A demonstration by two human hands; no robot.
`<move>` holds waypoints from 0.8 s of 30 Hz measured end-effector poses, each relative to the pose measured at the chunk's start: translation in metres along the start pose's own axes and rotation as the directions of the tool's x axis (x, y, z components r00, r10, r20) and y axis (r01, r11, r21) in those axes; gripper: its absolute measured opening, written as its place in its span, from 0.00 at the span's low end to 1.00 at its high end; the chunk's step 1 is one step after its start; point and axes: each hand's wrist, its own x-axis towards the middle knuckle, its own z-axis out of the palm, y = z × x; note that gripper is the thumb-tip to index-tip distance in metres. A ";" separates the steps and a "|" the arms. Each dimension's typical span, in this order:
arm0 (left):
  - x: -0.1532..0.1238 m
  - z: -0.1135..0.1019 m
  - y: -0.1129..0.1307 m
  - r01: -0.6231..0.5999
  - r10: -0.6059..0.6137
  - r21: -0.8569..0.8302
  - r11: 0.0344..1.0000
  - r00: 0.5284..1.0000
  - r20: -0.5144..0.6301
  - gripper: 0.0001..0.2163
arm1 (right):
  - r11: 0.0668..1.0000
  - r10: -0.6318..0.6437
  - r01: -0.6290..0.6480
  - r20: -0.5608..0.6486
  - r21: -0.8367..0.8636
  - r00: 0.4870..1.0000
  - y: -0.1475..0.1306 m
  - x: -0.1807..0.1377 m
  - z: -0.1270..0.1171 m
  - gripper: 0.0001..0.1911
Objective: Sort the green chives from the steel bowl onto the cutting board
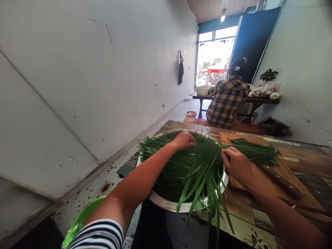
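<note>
A wide metal bowl (166, 204) full of long green leaves, which look like garlic chives (202, 169), stands at the table's near edge. Over the middle of the bowl, my left hand (184, 140) is closed with curled fingers; whatever they hold is hidden. At the bowl's right rim my right hand (236, 165) pinches the gathered end of a fanned bunch of chives, whose tips hang over the near rim. More chives (254, 149) lie on a wooden cutting board (225, 137) to the right. A knife (281, 181) rests there, its blade partly covered.
Thin sticks (229, 199) lie on the patterned table (261, 237) beside the bowl. A green plastic bag (81, 219) is at lower left, near the white wall (103, 86). Ahead, a person in a plaid shirt (228, 100) sits on a bench at another table.
</note>
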 end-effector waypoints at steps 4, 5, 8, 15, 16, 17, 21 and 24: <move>0.002 0.008 -0.002 -0.044 0.033 0.076 0.996 0.991 0.133 0.09 | 1.000 -0.022 0.022 -0.020 0.007 1.000 0.001 0.000 0.000 0.14; 0.001 0.008 0.000 -0.056 0.044 0.091 0.994 0.992 0.121 0.10 | 1.000 -0.022 0.023 -0.021 0.010 1.000 0.001 0.000 0.000 0.14; -0.001 0.007 0.006 -0.125 0.112 0.156 0.980 0.990 0.089 0.12 | 1.000 -0.015 0.015 -0.012 0.015 1.000 0.001 0.000 0.000 0.14; -0.005 0.010 0.012 -0.085 0.068 0.230 0.969 0.994 0.083 0.08 | 1.000 -0.003 0.003 -0.015 0.008 1.000 0.000 0.000 0.000 0.15; -0.005 0.011 0.012 -0.075 0.061 0.223 0.972 0.996 0.068 0.08 | 1.000 -0.006 0.006 -0.019 0.013 1.000 0.000 0.000 0.000 0.15; -0.004 0.011 0.011 -0.061 0.052 0.208 0.976 0.997 0.049 0.07 | 1.000 -0.009 0.010 -0.023 0.016 1.000 0.000 0.000 0.000 0.15; -0.002 0.010 0.011 0.018 -0.015 0.043 0.999 0.997 -0.071 0.09 | 1.000 -0.017 0.017 -0.025 0.006 1.000 0.000 0.000 0.000 0.15; -0.001 0.009 0.012 0.067 -0.091 -0.174 0.982 0.987 -0.134 0.10 | 1.000 -0.018 0.018 -0.015 0.001 1.000 0.000 0.000 -0.001 0.15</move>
